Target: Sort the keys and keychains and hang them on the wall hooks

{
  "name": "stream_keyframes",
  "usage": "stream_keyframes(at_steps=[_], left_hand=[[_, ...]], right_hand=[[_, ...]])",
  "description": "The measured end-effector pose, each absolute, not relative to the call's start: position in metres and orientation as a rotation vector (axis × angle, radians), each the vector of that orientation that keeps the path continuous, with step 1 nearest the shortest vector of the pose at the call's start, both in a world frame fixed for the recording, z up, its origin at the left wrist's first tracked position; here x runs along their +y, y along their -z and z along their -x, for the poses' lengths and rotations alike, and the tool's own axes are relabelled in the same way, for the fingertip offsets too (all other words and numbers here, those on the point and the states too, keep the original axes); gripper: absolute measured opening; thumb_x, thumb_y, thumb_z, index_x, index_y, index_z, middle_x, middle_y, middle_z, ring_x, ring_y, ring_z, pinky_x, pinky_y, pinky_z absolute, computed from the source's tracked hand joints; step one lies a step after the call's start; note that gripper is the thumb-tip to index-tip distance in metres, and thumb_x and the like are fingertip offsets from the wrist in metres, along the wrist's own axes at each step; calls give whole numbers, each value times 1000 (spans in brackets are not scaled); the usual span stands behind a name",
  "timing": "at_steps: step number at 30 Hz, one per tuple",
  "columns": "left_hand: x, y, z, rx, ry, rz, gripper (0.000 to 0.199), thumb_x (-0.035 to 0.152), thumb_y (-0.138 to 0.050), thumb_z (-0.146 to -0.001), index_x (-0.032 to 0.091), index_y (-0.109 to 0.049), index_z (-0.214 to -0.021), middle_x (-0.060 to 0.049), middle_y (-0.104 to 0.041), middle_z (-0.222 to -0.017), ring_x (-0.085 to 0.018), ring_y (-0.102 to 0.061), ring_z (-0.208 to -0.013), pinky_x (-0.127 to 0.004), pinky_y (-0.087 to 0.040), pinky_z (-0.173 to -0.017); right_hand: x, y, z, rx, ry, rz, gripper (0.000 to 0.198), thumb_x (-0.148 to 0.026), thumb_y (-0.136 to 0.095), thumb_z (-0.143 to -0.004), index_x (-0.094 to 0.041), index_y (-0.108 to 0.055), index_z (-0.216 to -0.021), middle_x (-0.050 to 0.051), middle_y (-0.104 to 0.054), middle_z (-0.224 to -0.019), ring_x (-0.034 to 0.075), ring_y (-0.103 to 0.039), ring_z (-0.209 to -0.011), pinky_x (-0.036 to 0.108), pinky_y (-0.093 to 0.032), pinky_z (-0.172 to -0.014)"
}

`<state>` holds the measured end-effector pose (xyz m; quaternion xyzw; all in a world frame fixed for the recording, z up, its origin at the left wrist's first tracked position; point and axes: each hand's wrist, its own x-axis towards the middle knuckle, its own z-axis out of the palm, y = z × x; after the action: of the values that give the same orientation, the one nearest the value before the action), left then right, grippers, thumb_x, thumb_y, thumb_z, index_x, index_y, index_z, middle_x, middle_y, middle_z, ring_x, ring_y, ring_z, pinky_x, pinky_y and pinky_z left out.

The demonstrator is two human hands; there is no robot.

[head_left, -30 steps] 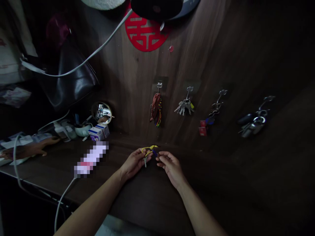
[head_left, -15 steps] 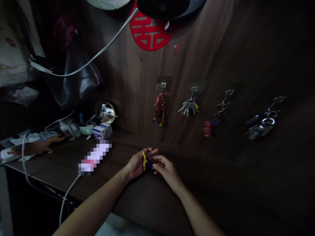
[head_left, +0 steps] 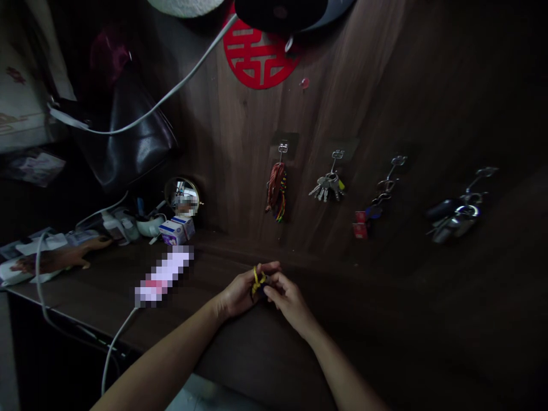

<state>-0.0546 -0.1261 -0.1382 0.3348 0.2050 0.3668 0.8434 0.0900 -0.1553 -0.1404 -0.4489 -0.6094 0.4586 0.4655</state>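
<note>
Over the dark wooden desk (head_left: 214,337) my two hands meet at one small item. My left hand (head_left: 238,294) is turned palm up, with a knotted yellow cord (head_left: 257,279) across its fingers. Attached to the cord is a small dark blue piece (head_left: 262,289), mostly covered by fingers, so its kind cannot be made out. My right hand (head_left: 290,298) pinches this blue piece between thumb and fingers from the right.
Left of my hands lies a blurred-out phone-like slab (head_left: 165,277) with a white cable. Behind it are small boxes (head_left: 176,230), a round mirror (head_left: 183,196) and a lion figurine (head_left: 64,257). Braided cords (head_left: 276,191) and key bunches (head_left: 327,186) hang on wall hooks.
The right thumb and fingers have closed in further over the blue piece, covering more of it. The yellow cord has shifted slightly right and now shows as a wider loop.
</note>
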Motion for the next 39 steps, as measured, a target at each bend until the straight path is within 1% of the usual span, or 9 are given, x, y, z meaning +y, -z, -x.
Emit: stream_keyframes(at_steps=[5,9,12,17,21,26,29,34,39], left_hand=[[-120,140,57,448,-899,-616,30,36,-52,-85,17,-62,-105,-8,-62,-110,-18,-57,-100,-30,-41,-88],[-118,142,58,494,-889,-621,19,29,-59,-81,16,-64,-95,-5,-65,-93,-15,-60,-87,-28,-43,-81],[-117,143,59,496,-887,-647,13,23,-60,-79,15,-64,-89,-5,-65,-90,-15,-61,-84,-26,-43,-79],[-116,140,61,584,-957,-747,31,41,-53,-82,14,-64,-93,-9,-66,-91,-18,-61,-82,-29,-44,-76],[-122,133,60,785,-1132,-1129,32,37,-66,-72,17,-63,-97,-5,-66,-89,-18,-58,-85,-25,-42,-73],[-125,131,58,959,-1188,-1414,22,37,-68,-69,17,-64,-78,-2,-65,-75,-16,-56,-73,-22,-42,-69],[-124,126,57,983,-1227,-1462,23,39,-64,-72,16,-62,-70,-2,-64,-70,-16,-56,-69,-23,-42,-66],[-126,101,56,908,-1284,-1486,21,37,-63,-74,16,-63,-70,-2,-64,-69,-15,-55,-69,-22,-42,-66],[-121,71,55,890,-1369,-1479,24,39,-60,-75,16,-60,-68,1,-58,-64,-12,-50,-63,-20,-40,-61]], right_hand=[[-150,145,-96,-1321,-1056,1155,27,-45,-63,-71,-19,-57,-72,-6,-50,-46,7,-38,-38,20,-27,-39],[-148,144,-99,-1249,-936,1125,26,-44,-65,-71,-19,-59,-73,-3,-55,-51,9,-46,-41,21,-33,-39],[-148,143,-101,-1217,-852,1121,24,-43,-66,-70,-20,-60,-73,-1,-58,-57,11,-53,-46,22,-39,-41],[-147,147,-103,-1263,-732,1166,20,-41,-65,-71,-21,-61,-73,1,-61,-66,15,-60,-56,24,-43,-45],[-150,147,-106,-1459,-507,1180,11,-34,-60,-76,-24,-62,-72,1,-63,-68,17,-60,-62,27,-45,-57],[-156,138,-106,-1623,-376,1096,13,-29,-53,-81,-26,-63,-75,4,-64,-74,19,-60,-71,31,-45,-69],[-157,135,-106,-1619,-373,1098,14,-31,-51,-83,-27,-63,-76,5,-64,-75,20,-60,-72,31,-45,-69],[-154,139,-106,-1538,-335,1098,10,-30,-54,-79,-26,-63,-76,3,-64,-72,19,-60,-69,30,-46,-66],[-152,144,-109,-1600,-287,1101,12,-23,-52,-81,-25,-61,-74,3,-62,-71,19,-60,-68,29,-44,-66]])
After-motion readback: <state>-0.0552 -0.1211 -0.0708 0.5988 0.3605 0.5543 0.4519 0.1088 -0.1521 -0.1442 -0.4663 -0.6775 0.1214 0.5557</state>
